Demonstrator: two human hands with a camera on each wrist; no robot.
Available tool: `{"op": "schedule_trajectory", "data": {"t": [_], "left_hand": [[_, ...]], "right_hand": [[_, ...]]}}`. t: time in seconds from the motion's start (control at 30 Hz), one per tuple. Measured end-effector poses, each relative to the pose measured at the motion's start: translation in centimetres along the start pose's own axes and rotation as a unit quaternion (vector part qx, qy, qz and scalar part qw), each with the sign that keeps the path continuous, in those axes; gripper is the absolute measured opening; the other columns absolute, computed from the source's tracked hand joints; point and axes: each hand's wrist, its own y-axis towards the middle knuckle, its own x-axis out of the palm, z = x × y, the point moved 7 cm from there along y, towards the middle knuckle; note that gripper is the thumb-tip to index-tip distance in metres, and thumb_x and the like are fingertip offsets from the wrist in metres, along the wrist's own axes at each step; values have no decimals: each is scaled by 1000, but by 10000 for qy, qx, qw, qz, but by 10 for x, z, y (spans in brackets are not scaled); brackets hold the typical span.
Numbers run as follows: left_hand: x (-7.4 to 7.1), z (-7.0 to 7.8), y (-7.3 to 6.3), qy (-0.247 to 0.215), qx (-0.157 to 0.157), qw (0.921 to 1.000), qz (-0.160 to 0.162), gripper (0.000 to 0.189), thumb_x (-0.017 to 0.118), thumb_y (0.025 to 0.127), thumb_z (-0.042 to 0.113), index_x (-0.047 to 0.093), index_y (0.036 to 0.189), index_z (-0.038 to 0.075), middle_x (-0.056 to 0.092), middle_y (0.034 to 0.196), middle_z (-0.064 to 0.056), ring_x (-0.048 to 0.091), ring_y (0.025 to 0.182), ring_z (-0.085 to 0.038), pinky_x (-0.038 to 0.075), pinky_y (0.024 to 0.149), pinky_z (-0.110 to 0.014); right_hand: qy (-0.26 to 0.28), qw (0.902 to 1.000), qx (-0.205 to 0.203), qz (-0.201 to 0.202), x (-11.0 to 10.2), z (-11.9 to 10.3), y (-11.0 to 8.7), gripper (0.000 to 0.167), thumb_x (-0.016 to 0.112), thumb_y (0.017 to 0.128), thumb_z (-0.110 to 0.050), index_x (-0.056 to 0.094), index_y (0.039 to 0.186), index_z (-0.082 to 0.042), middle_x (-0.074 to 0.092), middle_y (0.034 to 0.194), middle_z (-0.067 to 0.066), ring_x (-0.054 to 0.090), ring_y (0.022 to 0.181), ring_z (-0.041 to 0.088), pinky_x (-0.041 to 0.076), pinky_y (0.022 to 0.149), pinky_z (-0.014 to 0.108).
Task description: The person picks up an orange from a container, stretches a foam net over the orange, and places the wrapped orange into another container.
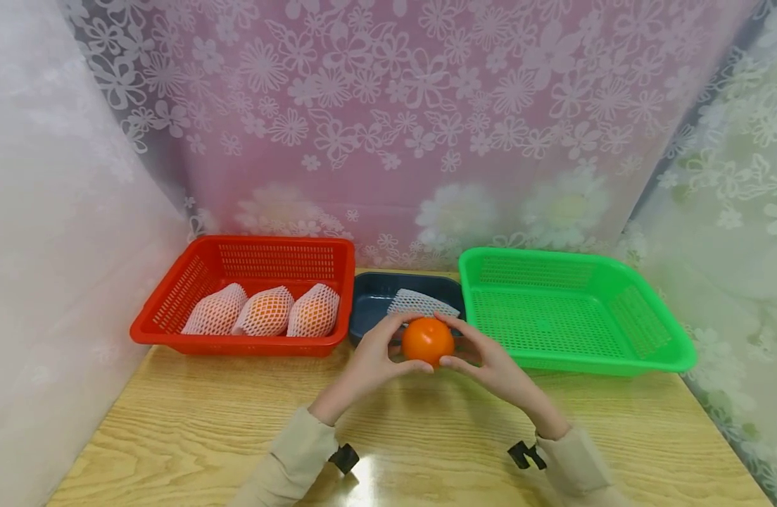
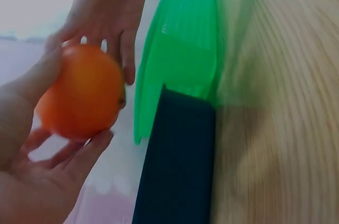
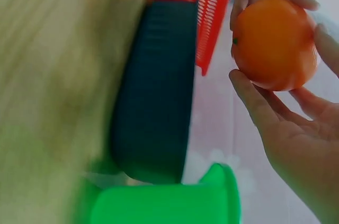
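Observation:
Between both hands, raised above the table at its middle, is a bare, shiny orange [image 1: 428, 342]. My left hand [image 1: 377, 357] grips it from the left, its thumb at the near side and fingers at the far side. From the right, my right hand [image 1: 492, 362] holds the same fruit in a matching way. A small stem spot shows on the orange [image 3: 275, 44] in the right wrist view. Behind the hands, a white foam net sleeve [image 1: 420, 303] lies in the dark blue tray [image 1: 369, 285], which the hands partly hide.
At the left stands a red basket [image 1: 243, 345] with three fruits in white foam nets [image 1: 264, 313]. A green basket [image 1: 578, 362] stands at the right, close against the dark tray. The wooden table [image 1: 420, 422] reaches toward me, and a floral curtain [image 1: 395, 141] hangs behind.

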Motion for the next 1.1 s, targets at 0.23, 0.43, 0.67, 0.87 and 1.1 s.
{"op": "schedule_trajectory", "data": {"t": [0.23,0.43,0.67,0.87,1.1], "left_hand": [[2,-14,-17,340,-80,9973,-647,76,88,79,32,52,144,18,57,136,0,59,120,-18,53,98,-33],[5,-30,-26,565,-375,9945,-801,74,86,80,35,52,145,20,57,140,2,59,122,-20,53,98,-34],[8,-38,-31,1036,-503,9892,-909,74,87,81,33,52,143,15,58,139,-2,61,117,-22,52,99,-42],[10,-42,-32,1297,-486,9849,-1043,72,87,81,32,52,140,12,60,136,-2,60,117,-21,51,100,-43],[10,-43,-32,1292,-560,9838,-1114,70,85,82,39,53,140,16,60,133,0,58,114,-19,51,97,-40]], "right_hand": [[-67,9992,227,-323,22,14,-2,79,77,90,-19,36,157,-10,41,157,15,60,124,33,53,99,43],[-327,9977,398,-448,36,26,0,77,79,89,-25,42,153,-4,49,149,21,60,122,38,55,96,42],[-596,9947,572,-609,48,33,2,78,81,88,-22,43,151,2,52,144,25,64,116,38,57,91,39],[-482,9945,570,-741,54,34,2,77,80,88,-16,41,151,4,51,144,28,64,115,41,58,90,39],[-567,9934,646,-756,53,36,2,73,82,86,-19,47,147,2,56,139,26,66,112,40,59,87,39]]}}
